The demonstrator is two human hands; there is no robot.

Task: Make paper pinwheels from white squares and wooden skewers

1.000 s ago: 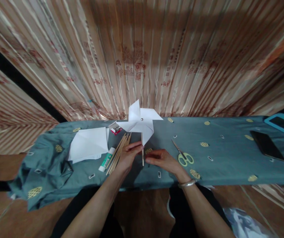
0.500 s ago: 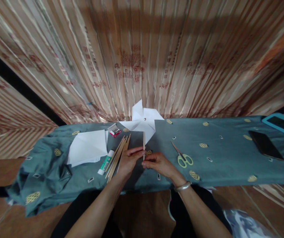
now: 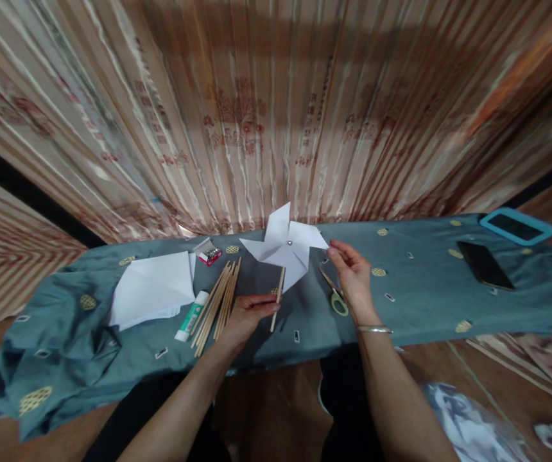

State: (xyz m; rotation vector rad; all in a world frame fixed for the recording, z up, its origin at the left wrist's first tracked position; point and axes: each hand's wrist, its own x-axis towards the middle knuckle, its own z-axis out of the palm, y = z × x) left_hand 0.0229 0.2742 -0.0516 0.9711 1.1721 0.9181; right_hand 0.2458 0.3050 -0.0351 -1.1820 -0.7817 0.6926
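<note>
dark phone (image 3: pixel 486 264) near blue-framed tablet (image 3: pixel 517 226); patterned curtain (image 3: pixel 261 58)

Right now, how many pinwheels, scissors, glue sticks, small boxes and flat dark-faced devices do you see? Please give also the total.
Pinwheels: 1
Scissors: 1
Glue sticks: 1
Small boxes: 1
Flat dark-faced devices: 2 (black one, blue-framed one)
Total: 6

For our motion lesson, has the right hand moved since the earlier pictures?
Yes: the right hand went rightward and forward, from left of the scissors to partly hiding them.
</note>
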